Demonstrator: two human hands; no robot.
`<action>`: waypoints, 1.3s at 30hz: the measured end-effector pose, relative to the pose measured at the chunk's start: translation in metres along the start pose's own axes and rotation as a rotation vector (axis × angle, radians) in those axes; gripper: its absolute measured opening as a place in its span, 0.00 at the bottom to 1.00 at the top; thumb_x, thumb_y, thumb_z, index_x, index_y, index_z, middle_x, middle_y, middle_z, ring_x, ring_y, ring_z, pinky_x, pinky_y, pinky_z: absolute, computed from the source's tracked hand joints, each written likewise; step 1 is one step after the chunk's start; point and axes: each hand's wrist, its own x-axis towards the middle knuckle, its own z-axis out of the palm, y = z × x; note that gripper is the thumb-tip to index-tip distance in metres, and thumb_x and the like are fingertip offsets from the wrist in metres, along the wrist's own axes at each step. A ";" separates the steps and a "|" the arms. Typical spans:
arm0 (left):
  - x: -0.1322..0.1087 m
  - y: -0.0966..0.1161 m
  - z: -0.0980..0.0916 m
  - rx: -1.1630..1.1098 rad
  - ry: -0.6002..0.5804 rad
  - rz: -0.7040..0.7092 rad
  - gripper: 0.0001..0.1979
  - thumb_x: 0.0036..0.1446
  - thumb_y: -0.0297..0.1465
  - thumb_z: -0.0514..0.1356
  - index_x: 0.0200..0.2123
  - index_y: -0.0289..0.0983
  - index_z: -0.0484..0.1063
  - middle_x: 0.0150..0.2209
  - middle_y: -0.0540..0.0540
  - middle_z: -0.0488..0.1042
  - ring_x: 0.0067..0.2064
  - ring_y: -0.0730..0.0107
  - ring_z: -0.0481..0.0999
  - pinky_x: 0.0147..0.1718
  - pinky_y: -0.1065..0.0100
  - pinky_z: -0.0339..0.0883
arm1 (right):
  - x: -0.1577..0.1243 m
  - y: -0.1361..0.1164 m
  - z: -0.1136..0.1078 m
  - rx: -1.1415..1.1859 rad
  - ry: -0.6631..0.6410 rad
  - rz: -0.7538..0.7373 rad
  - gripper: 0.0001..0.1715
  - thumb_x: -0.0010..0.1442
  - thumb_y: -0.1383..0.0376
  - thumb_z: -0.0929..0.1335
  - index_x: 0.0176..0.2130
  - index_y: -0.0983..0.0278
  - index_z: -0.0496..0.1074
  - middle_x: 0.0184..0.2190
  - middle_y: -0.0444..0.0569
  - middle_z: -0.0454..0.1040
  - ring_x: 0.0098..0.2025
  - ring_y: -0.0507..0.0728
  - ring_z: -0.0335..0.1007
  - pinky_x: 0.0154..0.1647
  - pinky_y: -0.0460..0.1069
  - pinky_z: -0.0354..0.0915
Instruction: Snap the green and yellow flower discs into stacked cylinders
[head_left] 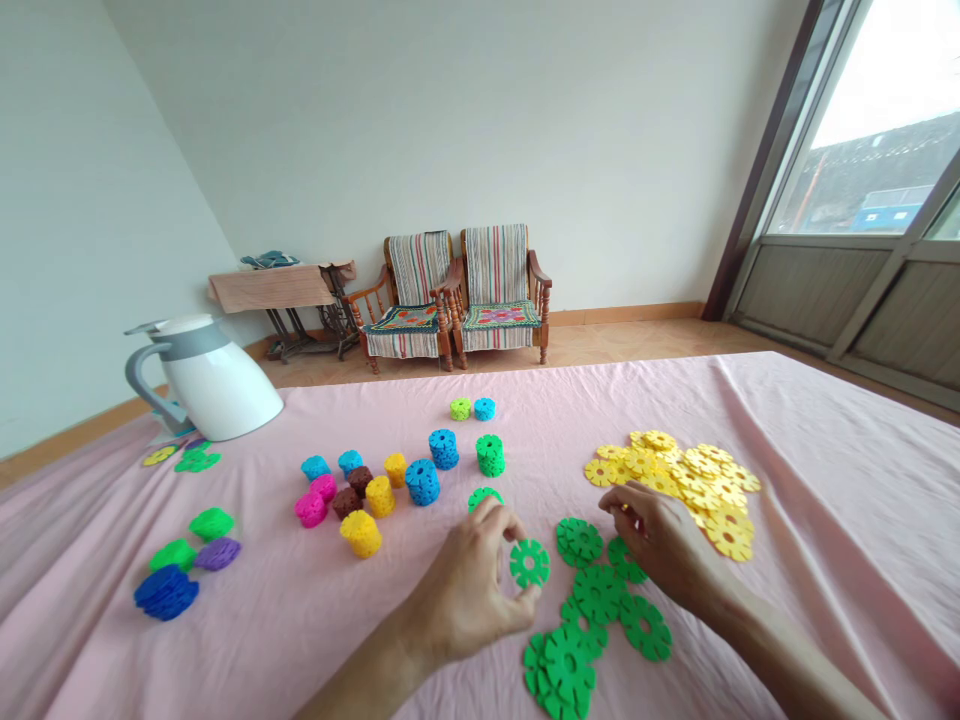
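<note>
My left hand [469, 580] pinches a green snowflake disc [529, 563] between thumb and fingers, held upright just above the pink cloth. My right hand [660, 545] rests curled over the far edge of a loose pile of green discs [592, 620], fingertips close to a pile of yellow discs [679, 480]; what its fingers hold, if anything, is hidden. A short green stack [490, 455] stands behind my left hand, with another green piece [484, 496] partly hidden by my fingers.
Stacks of blue [422, 482], yellow [361, 533], pink [310, 508] and brown discs stand at the middle left; blue, green and purple stacks [166, 590] lie far left. A white jug [206, 378] sits at the back left. Two wooden chairs [457, 295] stand by the wall.
</note>
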 end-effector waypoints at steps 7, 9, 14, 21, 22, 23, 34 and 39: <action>0.014 -0.021 -0.025 0.038 0.265 -0.063 0.13 0.43 0.27 0.60 0.35 0.37 0.65 0.28 0.53 0.65 0.25 0.75 0.65 0.28 0.70 0.61 | 0.001 0.002 0.002 0.004 0.006 -0.011 0.14 0.55 0.70 0.57 0.32 0.62 0.70 0.29 0.45 0.72 0.27 0.52 0.67 0.30 0.47 0.59; 0.016 -0.026 -0.024 0.061 0.265 -0.060 0.12 0.44 0.27 0.59 0.35 0.37 0.66 0.28 0.52 0.65 0.25 0.75 0.65 0.28 0.70 0.61 | 0.001 0.002 0.002 0.008 0.007 -0.013 0.14 0.55 0.69 0.57 0.32 0.62 0.70 0.29 0.45 0.72 0.27 0.52 0.66 0.30 0.47 0.59; 0.016 -0.031 -0.020 0.118 0.267 -0.043 0.11 0.45 0.27 0.59 0.36 0.38 0.67 0.30 0.51 0.66 0.26 0.73 0.66 0.30 0.69 0.62 | 0.001 0.003 0.002 0.010 0.015 -0.017 0.14 0.54 0.69 0.57 0.32 0.62 0.71 0.28 0.45 0.72 0.26 0.52 0.67 0.29 0.47 0.59; 0.015 -0.030 -0.021 0.125 0.258 -0.019 0.12 0.45 0.27 0.59 0.37 0.39 0.68 0.34 0.50 0.67 0.28 0.72 0.66 0.32 0.69 0.62 | 0.001 0.002 0.001 0.004 0.005 -0.006 0.14 0.54 0.69 0.57 0.32 0.62 0.70 0.28 0.45 0.72 0.27 0.52 0.66 0.30 0.47 0.59; 0.013 -0.028 -0.022 0.122 0.263 -0.014 0.12 0.46 0.27 0.59 0.37 0.39 0.68 0.35 0.50 0.67 0.29 0.73 0.66 0.32 0.69 0.62 | 0.001 0.001 0.001 0.005 0.002 -0.005 0.14 0.54 0.69 0.57 0.32 0.62 0.70 0.28 0.45 0.72 0.27 0.52 0.67 0.30 0.48 0.59; 0.012 -0.025 -0.024 0.114 0.256 -0.003 0.12 0.46 0.27 0.59 0.37 0.39 0.68 0.36 0.50 0.67 0.29 0.73 0.66 0.32 0.69 0.62 | 0.001 0.001 0.001 0.008 -0.002 -0.005 0.15 0.55 0.69 0.57 0.32 0.62 0.70 0.29 0.45 0.72 0.28 0.52 0.67 0.30 0.48 0.59; -0.012 0.011 -0.004 0.032 -0.430 0.332 0.25 0.43 0.39 0.66 0.46 0.43 0.68 0.41 0.48 0.68 0.36 0.67 0.70 0.32 0.71 0.63 | 0.001 0.003 0.000 -0.004 0.010 -0.012 0.14 0.55 0.69 0.57 0.32 0.62 0.70 0.28 0.46 0.72 0.26 0.52 0.66 0.29 0.47 0.59; -0.012 0.012 0.008 0.096 -0.420 0.304 0.23 0.45 0.35 0.66 0.46 0.44 0.68 0.40 0.49 0.68 0.38 0.66 0.70 0.35 0.70 0.63 | 0.000 0.000 -0.001 -0.012 0.018 -0.005 0.14 0.55 0.70 0.57 0.32 0.62 0.70 0.29 0.45 0.72 0.27 0.52 0.67 0.30 0.47 0.59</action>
